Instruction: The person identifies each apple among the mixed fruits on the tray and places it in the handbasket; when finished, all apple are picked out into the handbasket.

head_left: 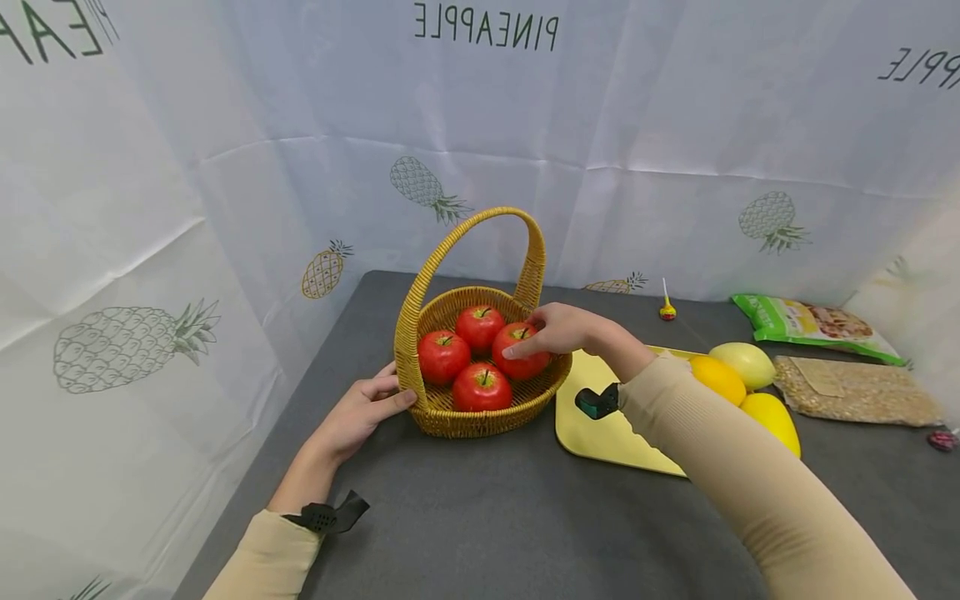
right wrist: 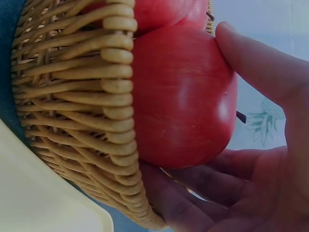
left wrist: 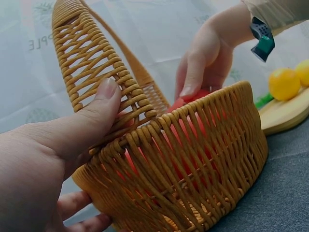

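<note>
A woven wicker basket (head_left: 468, 425) with a tall arched handle stands on the dark table and holds several red apples (head_left: 444, 357). My left hand (head_left: 356, 417) grips its left side. In the left wrist view the thumb (left wrist: 104, 99) presses on the handle's base, while other fingers lie along the outer wall. Inside the basket's right rim, my right hand (head_left: 562, 327) holds the rightmost apple (right wrist: 183, 96) between thumb and fingers. The right wrist view shows that apple close against the rim, with some fingers partly hidden behind it.
Right of the basket lies a yellow tray (head_left: 600, 442), with yellow fruits (head_left: 772, 421) at its right end, partly behind my right sleeve. Farther right are a lollipop (head_left: 667, 312), a green snack bag (head_left: 817, 327) and a clear bag of grains (head_left: 855, 390). A pineapple-print curtain (head_left: 495, 100) borders the table.
</note>
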`<state>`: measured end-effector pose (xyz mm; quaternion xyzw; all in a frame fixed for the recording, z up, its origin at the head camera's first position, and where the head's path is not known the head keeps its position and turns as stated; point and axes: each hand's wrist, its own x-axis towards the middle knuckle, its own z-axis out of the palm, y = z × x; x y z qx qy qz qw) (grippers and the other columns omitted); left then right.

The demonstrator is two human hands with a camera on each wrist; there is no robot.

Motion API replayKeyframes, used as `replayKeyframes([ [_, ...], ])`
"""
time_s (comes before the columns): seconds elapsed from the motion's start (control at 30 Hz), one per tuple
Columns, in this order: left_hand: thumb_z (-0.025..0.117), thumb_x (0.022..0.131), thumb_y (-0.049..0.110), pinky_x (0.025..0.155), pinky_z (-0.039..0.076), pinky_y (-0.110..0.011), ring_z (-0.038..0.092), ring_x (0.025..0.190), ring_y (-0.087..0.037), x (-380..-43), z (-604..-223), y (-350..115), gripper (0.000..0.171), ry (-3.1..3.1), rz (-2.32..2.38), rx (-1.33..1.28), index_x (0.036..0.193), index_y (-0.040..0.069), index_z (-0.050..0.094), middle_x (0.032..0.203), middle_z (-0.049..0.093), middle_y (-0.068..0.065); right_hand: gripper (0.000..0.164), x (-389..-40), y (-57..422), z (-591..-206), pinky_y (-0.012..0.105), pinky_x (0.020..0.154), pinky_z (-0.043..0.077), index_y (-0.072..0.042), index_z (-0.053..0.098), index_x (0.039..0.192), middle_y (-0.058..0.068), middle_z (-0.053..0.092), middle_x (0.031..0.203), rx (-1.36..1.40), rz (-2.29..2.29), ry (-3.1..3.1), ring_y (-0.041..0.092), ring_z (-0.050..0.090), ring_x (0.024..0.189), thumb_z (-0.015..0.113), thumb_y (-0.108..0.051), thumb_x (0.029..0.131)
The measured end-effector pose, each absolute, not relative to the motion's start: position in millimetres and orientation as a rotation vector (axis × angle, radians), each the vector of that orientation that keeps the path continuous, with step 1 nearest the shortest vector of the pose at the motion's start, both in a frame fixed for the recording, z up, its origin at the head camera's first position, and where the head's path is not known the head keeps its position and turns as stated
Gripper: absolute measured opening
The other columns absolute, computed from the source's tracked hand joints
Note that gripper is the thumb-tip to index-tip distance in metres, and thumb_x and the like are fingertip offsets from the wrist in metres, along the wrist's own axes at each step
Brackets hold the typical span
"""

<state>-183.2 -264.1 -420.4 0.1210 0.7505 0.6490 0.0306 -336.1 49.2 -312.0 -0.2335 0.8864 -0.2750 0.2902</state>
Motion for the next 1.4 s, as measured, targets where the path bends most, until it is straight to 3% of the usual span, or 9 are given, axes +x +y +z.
replayKeyframes([
  [0.23,0.068,0.101,0.017,0.115,0.027,-0.049,0.010,0.155,-0.032,-183.2,-421.2,-265.8,0.039,2.324,1.989,0.369,0.132,-0.007,0.066,0.165,0.029,-0.012,0.074,-339.6,42.9,-312.5,0.045,0.097,0.050,-0.002,0.055,0.139,0.012,0.059,0.129,-0.652,-0.675,2.342,0.029,0.056,0.118,0.079,-0.050,0.088],
  [0.37,0.068,0.101,0.017,0.116,0.027,-0.051,0.010,0.155,-0.032,-183.7,-421.3,-265.6,0.039,2.312,1.996,0.377,0.131,-0.007,0.066,0.165,0.030,-0.012,0.072,-342.0,39.8,-314.8,0.044,0.096,0.050,0.000,0.056,0.136,0.013,0.059,0.127,-0.645,-0.616,2.351,0.030,0.057,0.116,0.079,-0.049,0.088],
  [0.6,0.069,0.101,0.017,0.106,0.036,-0.023,0.010,0.155,-0.032,-184.3,-420.6,-264.2,0.039,2.304,2.001,0.392,0.131,-0.008,0.066,0.165,0.030,-0.013,0.065,-343.4,38.0,-317.9,0.042,0.088,0.056,0.000,0.057,0.131,0.013,0.061,0.123,-0.596,-0.653,2.295,0.028,0.061,0.110,0.081,-0.041,0.087],
  [0.87,0.069,0.100,0.017,0.104,0.039,-0.021,0.010,0.155,-0.033,-183.7,-420.8,-264.3,0.040,2.296,2.010,0.392,0.131,-0.008,0.066,0.165,0.029,-0.013,0.064,-345.3,37.9,-323.5,0.042,0.084,0.058,0.001,0.053,0.133,0.015,0.058,0.127,-0.542,-0.758,2.223,0.029,0.062,0.111,0.082,-0.033,0.088],
  [1.0,0.069,0.101,0.018,0.106,0.038,-0.025,0.010,0.155,-0.033,-183.5,-420.3,-264.3,0.040,2.299,2.004,0.384,0.131,-0.008,0.066,0.165,0.029,-0.013,0.063,-343.5,38.3,-326.4,0.042,0.085,0.058,0.001,0.053,0.134,0.015,0.057,0.128,-0.535,-0.813,2.208,0.030,0.061,0.113,0.081,-0.030,0.088],
  [1.23,0.069,0.101,0.017,0.115,0.027,-0.056,0.009,0.155,-0.034,-183.1,-420.2,-264.6,0.039,2.300,2.003,0.374,0.131,-0.008,0.066,0.165,0.028,-0.014,0.070,-337.9,40.1,-327.7,0.044,0.091,0.056,0.000,0.046,0.143,0.016,0.053,0.135,-0.532,-0.870,2.205,0.031,0.058,0.118,0.080,-0.030,0.089],
  [1.4,0.068,0.101,0.018,0.115,0.027,-0.056,0.010,0.155,-0.034,-182.6,-420.3,-264.6,0.039,2.307,1.995,0.371,0.131,-0.008,0.066,0.166,0.028,-0.013,0.076,-335.6,42.3,-326.6,0.043,0.091,0.055,-0.001,0.041,0.149,0.016,0.048,0.142,-0.534,-0.877,2.228,0.031,0.056,0.122,0.079,-0.032,0.091],
])
